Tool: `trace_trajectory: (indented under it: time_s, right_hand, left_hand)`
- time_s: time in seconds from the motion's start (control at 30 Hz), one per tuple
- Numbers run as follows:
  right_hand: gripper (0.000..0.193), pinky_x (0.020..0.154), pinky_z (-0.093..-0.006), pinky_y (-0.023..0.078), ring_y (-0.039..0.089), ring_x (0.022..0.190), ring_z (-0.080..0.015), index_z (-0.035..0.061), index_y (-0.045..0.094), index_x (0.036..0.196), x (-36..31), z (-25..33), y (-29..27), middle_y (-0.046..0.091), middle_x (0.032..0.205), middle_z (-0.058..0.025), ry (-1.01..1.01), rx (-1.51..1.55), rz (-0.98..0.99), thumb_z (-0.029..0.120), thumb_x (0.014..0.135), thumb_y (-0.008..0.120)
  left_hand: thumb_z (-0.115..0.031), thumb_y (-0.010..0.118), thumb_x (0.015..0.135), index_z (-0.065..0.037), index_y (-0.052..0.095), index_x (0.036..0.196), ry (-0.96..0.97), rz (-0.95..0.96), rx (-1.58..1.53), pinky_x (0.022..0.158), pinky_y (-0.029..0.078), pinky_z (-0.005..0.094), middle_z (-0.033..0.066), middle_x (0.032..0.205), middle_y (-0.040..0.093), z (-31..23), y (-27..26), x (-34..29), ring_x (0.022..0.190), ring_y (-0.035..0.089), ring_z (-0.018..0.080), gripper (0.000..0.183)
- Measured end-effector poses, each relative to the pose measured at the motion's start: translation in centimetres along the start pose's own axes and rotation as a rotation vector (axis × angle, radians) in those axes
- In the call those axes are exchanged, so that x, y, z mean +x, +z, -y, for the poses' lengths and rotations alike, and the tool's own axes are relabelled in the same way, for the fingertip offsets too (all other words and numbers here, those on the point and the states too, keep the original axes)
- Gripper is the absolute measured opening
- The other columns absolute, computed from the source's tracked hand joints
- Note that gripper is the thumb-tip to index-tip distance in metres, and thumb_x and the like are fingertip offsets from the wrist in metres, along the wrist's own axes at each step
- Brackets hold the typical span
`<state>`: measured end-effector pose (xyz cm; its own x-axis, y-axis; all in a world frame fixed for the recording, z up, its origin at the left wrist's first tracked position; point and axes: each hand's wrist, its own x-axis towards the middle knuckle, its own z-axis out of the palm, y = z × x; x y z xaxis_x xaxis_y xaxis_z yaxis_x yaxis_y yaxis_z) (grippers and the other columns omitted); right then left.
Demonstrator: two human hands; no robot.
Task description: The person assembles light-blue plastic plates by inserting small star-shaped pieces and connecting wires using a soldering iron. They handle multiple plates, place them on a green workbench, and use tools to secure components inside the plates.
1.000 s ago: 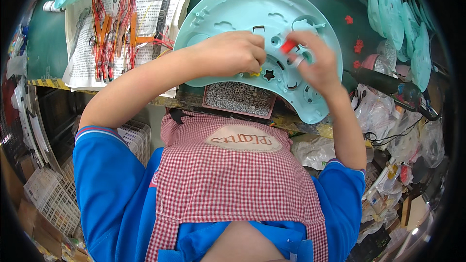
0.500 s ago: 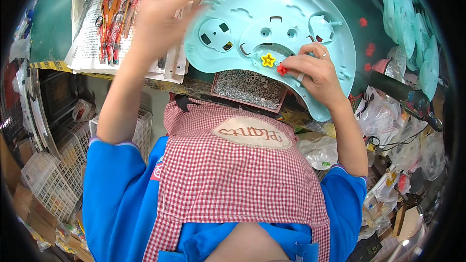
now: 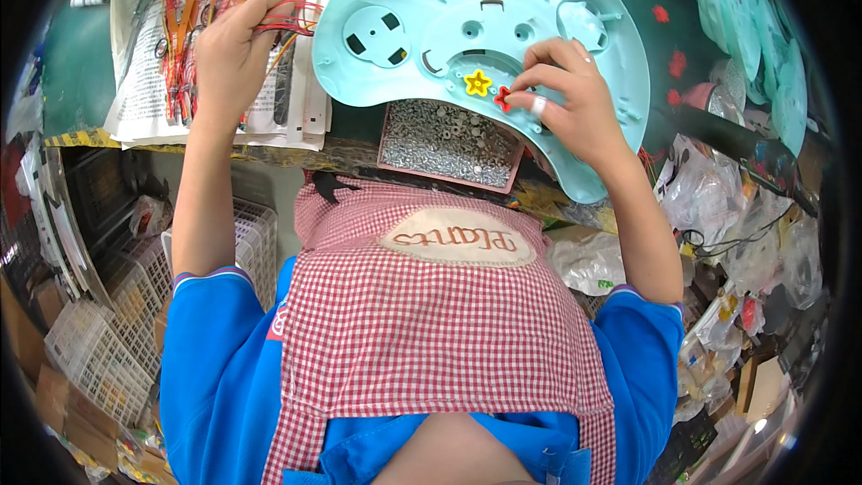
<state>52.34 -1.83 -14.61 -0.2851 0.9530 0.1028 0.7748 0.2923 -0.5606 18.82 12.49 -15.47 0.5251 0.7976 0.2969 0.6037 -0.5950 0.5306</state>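
Note:
A curved turquoise plastic shell [image 3: 377, 81] lies on the bench in front of me, with molded holes and posts facing up. A yellow star-shaped piece [image 3: 477, 83] sits in its central recess. Beside that, the thumb and fingertips of my right hand [image 3: 579, 103] pinch a small red star-shaped piece [image 3: 503, 99], partly hidden by the fingers. My left hand [image 3: 232, 54] is closed on a bundle of thin red wires [image 3: 292, 22] that reaches to the shell's left edge.
Wire assemblies [image 3: 180, 54] lie on printed paper sheets [image 3: 135, 112] at left. A tray of small screws [image 3: 449, 148] sits at the bench's front edge. Red pieces [image 3: 661, 14] dot the green bench at right, near stacked turquoise shells [image 3: 754, 45] and a dark-handled tool [image 3: 727, 130].
My left hand has moved left and down from the shell's upper left edge, and red wires now show in it. My right hand stays at the red piece. The whole view has shifted slightly.

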Motion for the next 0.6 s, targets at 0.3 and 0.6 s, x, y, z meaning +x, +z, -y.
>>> trace_trajectory:
  time_s: [0.3,0.6]
  right_hand:
    - [0.02,0.067,-0.0347,0.047,0.057,0.073,-0.0221,0.0064,0.067,0.084,-0.7,4.1,1.6,0.057,0.077,-0.0032,-0.162,-0.126,-0.161,0.004,0.065,0.072]
    - [0.015,0.066,-0.0336,0.048,0.057,0.072,-0.0215,0.0056,0.066,0.083,-0.5,4.2,1.9,0.057,0.077,-0.0027,-0.18,-0.227,-0.092,0.004,0.069,0.069]
  left_hand:
    - [-0.013,0.059,0.091,-0.015,0.07,0.101,-0.376,-0.014,0.216,0.063,0.048,0.0325,0.0081,0.077,0.067,0.4,-1.1,0.8,0.069,0.065,0.0232,0.016]
    - [-0.015,0.066,0.084,0.0,0.06,0.109,-0.014,-0.683,0.598,0.081,0.05,0.0358,0.0126,0.097,0.063,1.7,-0.4,2.5,0.09,0.062,0.0221,0.03]
